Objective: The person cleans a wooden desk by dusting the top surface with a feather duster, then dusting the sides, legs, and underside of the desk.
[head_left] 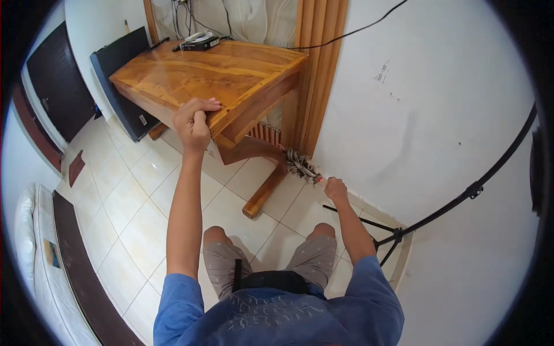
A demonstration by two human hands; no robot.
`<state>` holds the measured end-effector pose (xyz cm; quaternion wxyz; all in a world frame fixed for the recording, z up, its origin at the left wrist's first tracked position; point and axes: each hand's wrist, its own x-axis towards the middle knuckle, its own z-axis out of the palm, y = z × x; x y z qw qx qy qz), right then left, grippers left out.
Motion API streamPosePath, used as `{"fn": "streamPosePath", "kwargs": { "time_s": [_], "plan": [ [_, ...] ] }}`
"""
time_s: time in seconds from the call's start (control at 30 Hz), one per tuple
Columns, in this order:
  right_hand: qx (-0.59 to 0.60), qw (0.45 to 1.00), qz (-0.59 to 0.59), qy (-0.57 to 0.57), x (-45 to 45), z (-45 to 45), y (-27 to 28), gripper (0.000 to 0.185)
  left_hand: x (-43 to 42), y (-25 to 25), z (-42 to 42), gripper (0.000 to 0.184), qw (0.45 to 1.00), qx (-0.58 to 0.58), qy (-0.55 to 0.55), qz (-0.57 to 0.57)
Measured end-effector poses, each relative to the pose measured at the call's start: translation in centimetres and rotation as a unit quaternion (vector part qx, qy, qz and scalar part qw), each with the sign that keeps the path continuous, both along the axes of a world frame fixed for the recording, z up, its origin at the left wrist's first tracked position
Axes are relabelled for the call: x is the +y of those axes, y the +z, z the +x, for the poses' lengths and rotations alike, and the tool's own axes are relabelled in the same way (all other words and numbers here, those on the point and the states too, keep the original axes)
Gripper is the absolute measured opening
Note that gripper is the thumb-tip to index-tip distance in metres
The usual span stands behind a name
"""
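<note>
My left hand (195, 124) is curled over the near corner of a varnished wooden table (202, 72), fingers on top and gripping the edge. In my right hand (336, 190), closed in a fist, is the handle end of a feather duster (301, 165). Its dark and pale feathers reach under the right side of the table, beside the curved wooden leg (265, 193) and near the foot of the wall. Most of the duster's handle is hidden by my fingers.
A black tripod (398, 233) stands close by my right arm, its legs spread on the tiles. On the table's back lie a small black box (200, 43) and cables. A dark flat panel (124, 75) leans at the table's left; a mattress (55, 277) is at lower left.
</note>
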<state>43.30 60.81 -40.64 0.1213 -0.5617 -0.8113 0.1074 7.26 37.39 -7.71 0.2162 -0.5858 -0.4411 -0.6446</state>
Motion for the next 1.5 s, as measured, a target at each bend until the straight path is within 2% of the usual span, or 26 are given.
{"fn": "streamPosePath", "kwargs": {
  "time_s": [0.07, 0.27, 0.37, 0.57, 0.77, 0.87, 0.97, 1.07, 1.17, 1.23, 1.33, 1.5],
  "plan": [
    [-0.005, 1.0, 0.007, -0.014, 0.1, -0.5, 1.4, 0.018, -0.1, 0.2, -0.1, 0.028, 1.0, 0.004, 0.006, 0.003],
    [0.165, 0.983, 0.071, -0.033, -1.8, -1.9, 12.7, 0.017, 0.1, -0.1, -0.3, 0.027, 1.0, -0.005, 0.005, 0.006],
    [0.227, 0.968, 0.103, -0.044, -2.9, -3.0, 16.6, 0.016, 0.0, 0.0, -0.2, 0.027, 1.0, -0.008, 0.01, 0.004],
    [0.257, 0.961, 0.1, 0.014, -6.9, -3.9, 19.0, 0.018, -0.5, 0.1, -0.1, 0.031, 1.0, 0.003, 0.022, -0.019],
    [0.292, 0.941, 0.058, 0.161, -10.9, -3.0, 19.7, 0.017, 0.1, 0.0, 0.0, 0.028, 1.0, -0.003, 0.008, 0.01],
    [0.247, 0.957, 0.026, 0.152, -11.0, -2.6, 19.5, 0.018, -0.1, -0.1, -0.2, 0.028, 1.0, 0.001, 0.017, 0.002],
    [0.221, 0.97, 0.013, 0.099, -8.4, -2.2, 16.1, 0.02, 0.1, 0.0, -0.2, 0.028, 1.0, -0.006, 0.001, 0.007],
    [0.133, 0.988, 0.048, 0.056, -5.7, -1.4, 10.6, 0.021, 0.1, 0.0, -0.2, 0.028, 1.0, -0.01, -0.016, 0.015],
    [0.137, 0.99, -0.005, 0.02, -3.7, -0.3, 3.7, 0.021, 0.1, 0.2, -0.2, 0.027, 1.0, -0.001, -0.006, 0.015],
    [0.105, 0.993, -0.043, -0.014, -4.0, 0.0, 1.1, 0.023, 0.0, 0.2, -0.2, 0.027, 1.0, 0.009, 0.015, 0.008],
    [0.068, 0.991, -0.091, -0.066, -4.6, 0.3, -3.2, 0.024, -0.2, 0.4, 0.2, 0.027, 1.0, -0.009, -0.014, 0.008],
    [0.031, 0.988, -0.134, -0.072, -7.3, 1.0, -5.9, 0.027, 0.2, 0.0, -0.5, 0.028, 1.0, -0.002, -0.009, 0.015]
  ]
}}
